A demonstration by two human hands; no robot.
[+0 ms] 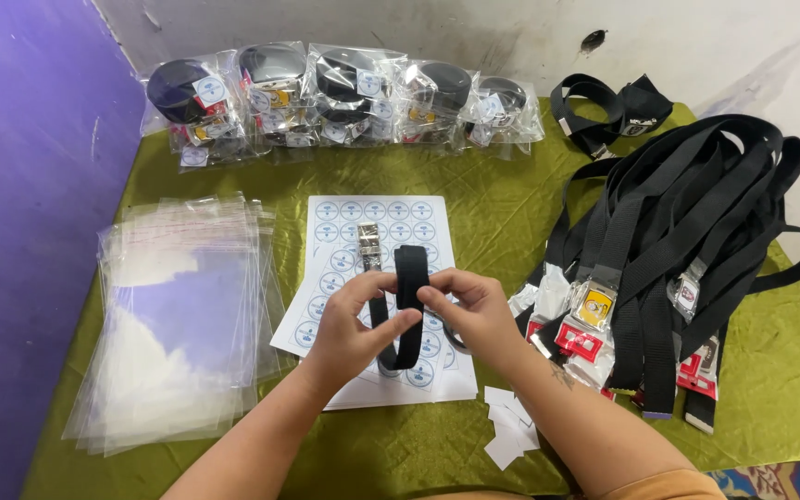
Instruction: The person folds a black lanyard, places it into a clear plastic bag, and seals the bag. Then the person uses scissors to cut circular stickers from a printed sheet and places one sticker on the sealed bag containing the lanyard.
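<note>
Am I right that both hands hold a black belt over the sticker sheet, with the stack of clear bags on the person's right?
Not quite. The head view shows the left hand and right hand holding the black belt over the sticker sheet, but the stack of clear bags lies on the person's left.

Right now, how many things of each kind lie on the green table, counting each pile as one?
Bagged rolled belts: 5
Pile of loose black belts: 1
Belt in both hands: 1
Stack of clear bags: 1
Sticker sheet: 1
Total: 9
</note>
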